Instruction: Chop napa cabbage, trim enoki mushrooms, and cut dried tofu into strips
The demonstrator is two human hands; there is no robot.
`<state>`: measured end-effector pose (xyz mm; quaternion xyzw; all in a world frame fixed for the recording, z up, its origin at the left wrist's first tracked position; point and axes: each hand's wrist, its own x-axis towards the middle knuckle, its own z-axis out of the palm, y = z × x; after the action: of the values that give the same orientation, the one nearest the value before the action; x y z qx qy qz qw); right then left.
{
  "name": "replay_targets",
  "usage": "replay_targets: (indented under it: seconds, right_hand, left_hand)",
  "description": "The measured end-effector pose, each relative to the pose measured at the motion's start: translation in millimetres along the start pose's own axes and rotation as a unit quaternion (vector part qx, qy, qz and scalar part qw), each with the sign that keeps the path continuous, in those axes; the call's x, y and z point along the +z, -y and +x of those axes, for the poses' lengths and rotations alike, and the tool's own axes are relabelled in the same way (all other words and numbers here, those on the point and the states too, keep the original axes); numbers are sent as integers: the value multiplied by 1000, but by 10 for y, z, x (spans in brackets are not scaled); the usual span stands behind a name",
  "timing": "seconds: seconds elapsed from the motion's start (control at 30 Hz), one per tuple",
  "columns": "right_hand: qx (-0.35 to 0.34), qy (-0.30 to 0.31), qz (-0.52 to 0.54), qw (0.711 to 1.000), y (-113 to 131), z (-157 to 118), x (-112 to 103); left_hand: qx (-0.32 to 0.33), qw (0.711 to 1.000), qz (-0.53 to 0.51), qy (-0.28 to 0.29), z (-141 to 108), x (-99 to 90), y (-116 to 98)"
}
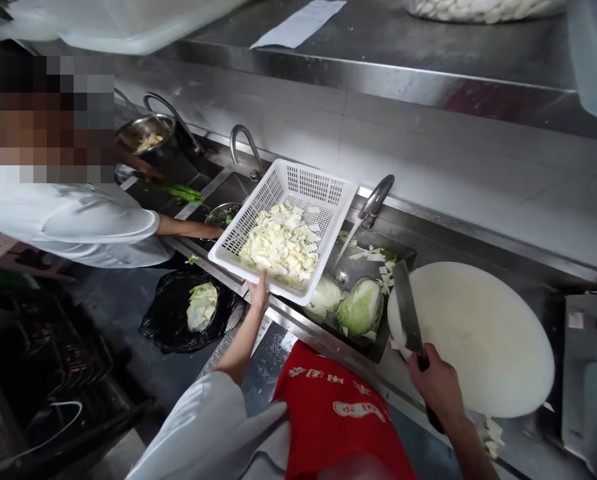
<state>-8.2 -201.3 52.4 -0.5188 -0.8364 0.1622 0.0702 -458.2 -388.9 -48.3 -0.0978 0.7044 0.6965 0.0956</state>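
1. Two hands are at work. The left hand [258,293] has its grip closed on the near rim of a white basket [328,190], thumb on top and fingers hidden under the edge. The right hand [436,383] is wrapped tight round the handle of a cleaver [407,313], whose blade lies flat over the edge of a round white board [483,340].
2. The basket is full of chopped cabbage [281,243] and tilts over the sink [353,270], propped on the steel rim. A one-handed hold at one edge looks weak for that load, so I would slide the fingers further under the rim and keep the far side resting on the steel.
3. Keep the tilt gentle. If the near edge drops, the cabbage will likely spill toward the black bag [171,320] on the floor.
4. Two cabbage halves [361,307] lie in the sink just beside the basket; the basket should stay clear of them.
5. The cleaver's blade points away from the body and lies close to the board, which seems the safe way to park it. The edge should stay turned from the left arm.
6. A co-worker's arm [188,229] reaches into the next sink on the left, near the basket's corner, so any swing that way risks a bump.
7. The steel bench [523,440] carries the board and some scraps.
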Motion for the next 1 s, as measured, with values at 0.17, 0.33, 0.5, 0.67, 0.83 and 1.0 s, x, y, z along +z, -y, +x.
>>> replay_targets:
  seconds: [0.17, 0.33, 0.5, 0.67, 0.83, 1.0]
  right_hand:
    - [82, -47, -178, 979, -647, -77, 126]
    - [130, -73, -208, 967, -1143, -123, 431]
    - [137, -108, -179, 968, -1388, -141, 639]
    - [128, -100, -183, 970, -1395, -135, 665]
    - [133, -91, -194, 968, -1331, -136, 653]
    - [136, -87, -181, 970, -1313, -139, 631]
  left_hand:
    - [-10, 995, -40, -95, 506, 521, -211]
    - [10, 995, -39, -95, 986, 489, -430]
    - [2, 996, -93, 1, 1049, 266, -419]
    - [-44, 996, -70, 43, 968, 148, -385]
    - [-52, 995, -70, 49, 933, 132, -387]
    - [-79, 990, -92, 75, 829, 3, -370]
